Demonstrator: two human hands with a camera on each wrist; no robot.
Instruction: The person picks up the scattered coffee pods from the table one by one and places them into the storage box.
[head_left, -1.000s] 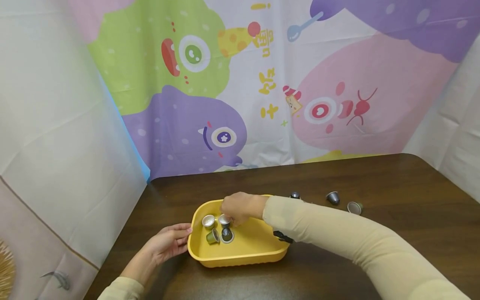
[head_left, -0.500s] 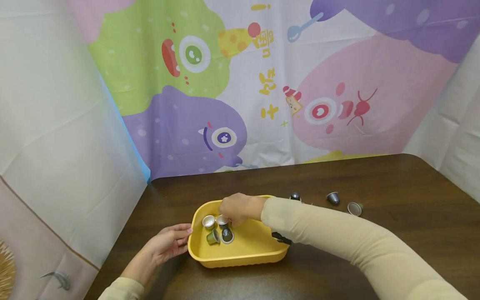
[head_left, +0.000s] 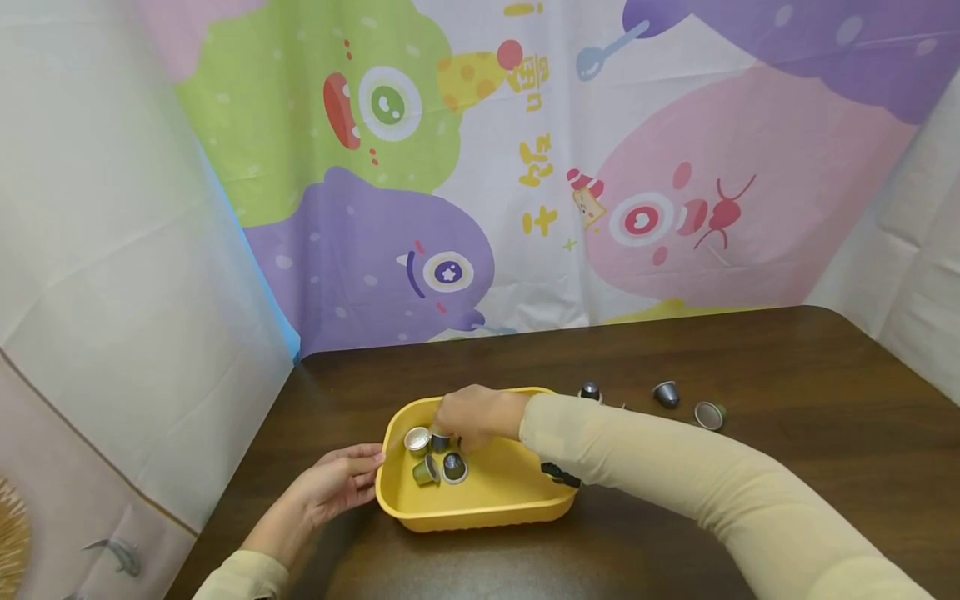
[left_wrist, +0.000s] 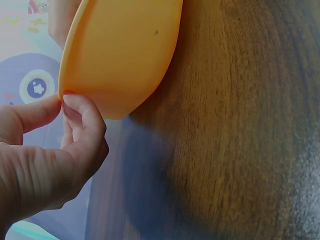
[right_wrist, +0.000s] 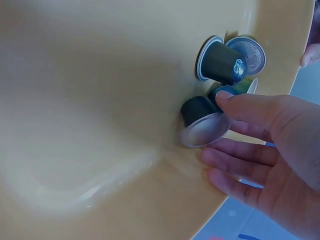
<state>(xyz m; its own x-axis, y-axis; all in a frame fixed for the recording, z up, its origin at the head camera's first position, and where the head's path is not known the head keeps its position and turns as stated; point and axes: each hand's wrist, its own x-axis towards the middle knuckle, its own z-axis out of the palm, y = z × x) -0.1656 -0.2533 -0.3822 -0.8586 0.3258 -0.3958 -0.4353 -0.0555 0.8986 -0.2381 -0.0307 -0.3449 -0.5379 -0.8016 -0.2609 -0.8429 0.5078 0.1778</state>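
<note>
My left hand pinches the rim of a yellow plastic tray at its left end, thumb on one side and fingers on the other in the left wrist view. Inside the tray lie several coffee capsules, among them a green one, a silver-lidded one and a dark one. My right hand reaches in, thumb and fingers spread apart. Between them sits a slightly blurred dark capsule with a silver lid, tilted, while the thumb tip overlaps a blue capsule.
More capsules lie on the dark wooden table past the tray: a dark one, a silver-lidded one and another dark one beside the right sleeve. A printed cartoon curtain hangs behind the table.
My right hand has shifted slightly left inside the tray. A capsule by its fingers, lid up before, now shows its dark side. My left hand has kept its place on the rim.
</note>
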